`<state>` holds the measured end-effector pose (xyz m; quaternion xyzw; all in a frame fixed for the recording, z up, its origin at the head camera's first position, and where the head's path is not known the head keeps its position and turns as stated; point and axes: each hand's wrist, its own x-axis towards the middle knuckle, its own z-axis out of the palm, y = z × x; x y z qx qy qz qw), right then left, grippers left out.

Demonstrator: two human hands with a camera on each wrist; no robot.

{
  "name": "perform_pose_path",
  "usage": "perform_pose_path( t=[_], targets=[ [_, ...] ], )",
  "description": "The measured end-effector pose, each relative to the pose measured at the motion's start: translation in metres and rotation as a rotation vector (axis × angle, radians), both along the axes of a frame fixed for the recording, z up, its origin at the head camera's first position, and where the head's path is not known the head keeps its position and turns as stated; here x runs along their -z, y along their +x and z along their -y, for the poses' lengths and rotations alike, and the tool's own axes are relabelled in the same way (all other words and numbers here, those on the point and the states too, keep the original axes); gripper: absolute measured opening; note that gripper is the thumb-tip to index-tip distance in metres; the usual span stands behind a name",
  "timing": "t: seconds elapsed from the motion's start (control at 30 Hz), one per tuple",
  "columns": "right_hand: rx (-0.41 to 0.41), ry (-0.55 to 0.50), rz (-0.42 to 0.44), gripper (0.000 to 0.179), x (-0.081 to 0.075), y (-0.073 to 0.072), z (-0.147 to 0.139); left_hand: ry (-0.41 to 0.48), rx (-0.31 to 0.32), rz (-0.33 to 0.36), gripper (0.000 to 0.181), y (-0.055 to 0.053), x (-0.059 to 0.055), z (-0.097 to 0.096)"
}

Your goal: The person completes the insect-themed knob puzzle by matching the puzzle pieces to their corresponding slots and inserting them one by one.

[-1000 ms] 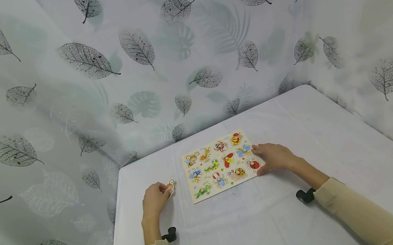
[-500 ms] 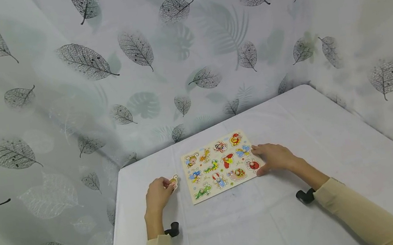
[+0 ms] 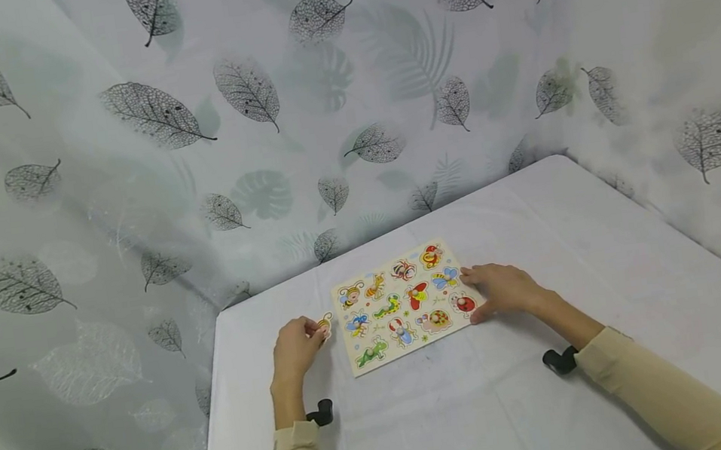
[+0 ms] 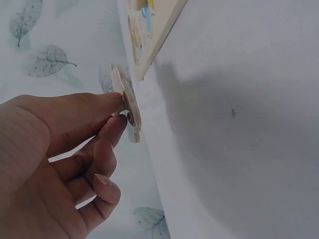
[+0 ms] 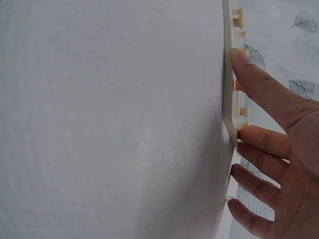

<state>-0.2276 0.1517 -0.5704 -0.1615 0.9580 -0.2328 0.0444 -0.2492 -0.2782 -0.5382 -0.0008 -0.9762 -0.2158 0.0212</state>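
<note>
In the head view my left hand (image 3: 295,348) pinches a flat bee-shaped puzzle piece (image 3: 326,326) just left of the puzzle board (image 3: 394,352). The left wrist view has the piece (image 4: 130,99) edge-on between thumb and fingertips, raised off the table, its printed face barely visible. Several knobbed insect pieces sit on the pale wooden board. My right hand (image 3: 504,288) rests at the board's right end, thumb and fingers spread along its edge. From the right wrist, the thumb touches the board's edge (image 5: 228,74) and the fingers lie beside its corner.
A white cloth covers the table (image 3: 440,412). Leaf-printed curtains (image 3: 329,92) hang behind it and along both sides. Black wrist cameras (image 3: 322,412) stick out at both cuffs, low over the cloth.
My left hand has moved right and slightly away from me, bringing the bee piece closer to the board's left edge. The right hand and board stay nearly still.
</note>
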Motion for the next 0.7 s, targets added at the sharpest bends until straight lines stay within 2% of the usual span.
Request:
perform_pose_path(
  t=[0.33,0.7],
  targets=[
    [0.0,-0.004,0.0,0.092,0.001,0.0,-0.001,-0.004,0.072,-0.035,0.015,-0.012,-0.01,-0.023],
    [0.009,-0.004,0.01,0.093,0.003,0.0,-0.001,-0.025,0.107,-0.06,0.015,-0.031,-0.007,-0.042]
  ],
)
